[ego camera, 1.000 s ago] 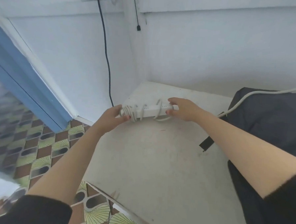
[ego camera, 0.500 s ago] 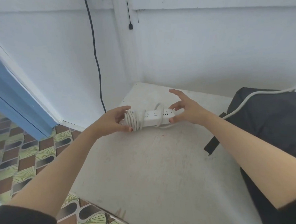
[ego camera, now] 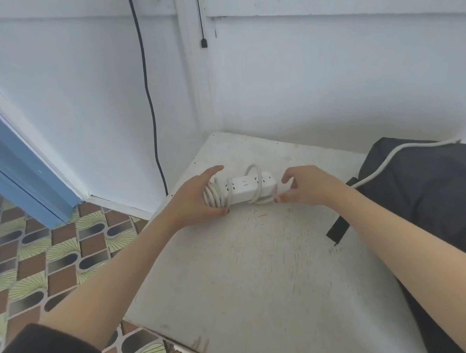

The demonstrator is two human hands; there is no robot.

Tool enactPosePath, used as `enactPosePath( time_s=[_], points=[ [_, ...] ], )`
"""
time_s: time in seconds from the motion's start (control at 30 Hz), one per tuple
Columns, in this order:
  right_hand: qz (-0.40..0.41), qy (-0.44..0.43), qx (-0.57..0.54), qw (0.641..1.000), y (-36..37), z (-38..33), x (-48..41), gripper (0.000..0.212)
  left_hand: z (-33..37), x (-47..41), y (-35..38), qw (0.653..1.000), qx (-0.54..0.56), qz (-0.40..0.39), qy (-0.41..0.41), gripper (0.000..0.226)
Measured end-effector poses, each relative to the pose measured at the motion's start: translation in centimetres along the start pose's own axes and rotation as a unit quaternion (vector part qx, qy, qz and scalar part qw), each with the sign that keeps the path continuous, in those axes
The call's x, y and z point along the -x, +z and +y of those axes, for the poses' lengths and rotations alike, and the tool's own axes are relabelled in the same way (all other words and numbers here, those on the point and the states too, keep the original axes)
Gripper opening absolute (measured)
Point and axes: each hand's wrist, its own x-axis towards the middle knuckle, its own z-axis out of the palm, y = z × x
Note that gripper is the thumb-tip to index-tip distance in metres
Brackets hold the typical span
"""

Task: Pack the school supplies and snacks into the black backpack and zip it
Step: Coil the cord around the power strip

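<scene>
A white power strip (ego camera: 244, 190) with its white cord wound round it lies on the white table (ego camera: 262, 272) near the far left corner. My left hand (ego camera: 195, 198) grips its left end, over the coiled cord. My right hand (ego camera: 304, 184) pinches its right end with curled fingers. The black backpack (ego camera: 425, 191) lies flat on the right side of the table, with the strip's white cord (ego camera: 389, 160) running across its top. A black strap (ego camera: 338, 230) of the backpack hangs out toward the table's middle.
White walls meet in a corner behind the table. A black cable (ego camera: 147, 91) hangs from a wall socket down behind the table's left edge. Left of the table lie a patterned tile floor (ego camera: 33, 247) and a blue door frame (ego camera: 24, 170).
The power strip has been drawn a little nearer and turned. My right hand, spread open half a second ago, now curls round the strip's right end. The left hand keeps its hold.
</scene>
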Motion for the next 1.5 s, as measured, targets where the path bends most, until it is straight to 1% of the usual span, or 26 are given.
enactPosePath(
  time_s=[0.07,0.1,0.17,0.23,0.33,0.43,0.57,0.63,0.73,0.8,0.9,1.03,1.2,1.37,1.5],
  points=[
    [-0.020,-0.003,0.023,1.000,-0.3,0.1,0.3,0.053,-0.2,0.2,0.3,1.000,-0.007,0.015,0.020,0.091],
    [-0.020,-0.012,0.008,1.000,-0.4,0.3,0.4,0.053,-0.3,0.2,0.4,0.999,-0.008,0.020,0.025,0.093],
    [-0.007,-0.036,-0.054,0.998,-0.8,0.3,0.6,0.061,-0.4,0.3,0.5,0.999,-0.007,0.033,0.035,0.099],
    [-0.002,-0.056,-0.078,0.995,-1.2,0.1,0.5,0.071,-0.5,0.2,0.6,0.998,-0.012,0.046,0.046,0.105],
    [-0.026,-0.065,-0.041,0.997,-1.1,-0.5,0.2,0.074,-0.5,0.3,0.7,0.999,0.024,0.018,0.045,0.109],
    [-0.040,-0.064,-0.036,0.996,-0.7,-0.8,-0.2,0.077,-0.2,0.2,0.5,0.998,0.059,-0.010,0.029,0.113],
    [-0.075,-0.037,-0.002,0.997,-0.3,-0.9,-0.6,0.091,0.0,0.3,0.4,0.996,0.085,-0.013,0.007,0.110],
    [-0.055,-0.021,0.006,0.998,0.1,-0.8,-0.6,0.093,-0.2,0.6,0.6,0.994,0.109,-0.008,0.001,0.106],
    [-0.003,-0.019,-0.051,0.999,0.4,-0.9,-0.3,0.092,-0.6,0.7,0.7,0.991,0.136,-0.002,0.004,0.110],
    [0.015,-0.025,-0.083,0.996,0.5,-0.9,-0.1,0.101,-0.8,0.6,0.8,0.989,0.144,-0.010,0.015,0.116],
    [0.028,-0.035,-0.084,0.995,0.6,-0.9,0.3,0.110,-0.7,0.5,0.7,0.990,0.137,-0.015,0.024,0.118],
    [0.045,-0.041,-0.074,0.995,1.0,-1.1,0.6,0.104,-0.5,0.4,1.0,0.995,0.102,0.004,0.020,0.111],
    [0.037,-0.054,-0.037,0.997,1.4,-1.3,0.6,0.088,-0.4,0.1,0.9,0.997,0.068,-0.008,0.034,0.103],
    [0.019,-0.063,-0.035,0.997,1.2,-1.7,1.0,0.079,0.1,0.1,1.3,0.997,0.032,0.011,0.063,0.086],
    [0.013,-0.076,0.060,0.995,1.1,-2.4,1.0,0.078,0.7,0.1,2.0,0.996,0.042,0.032,0.070,0.076]
  ],
)
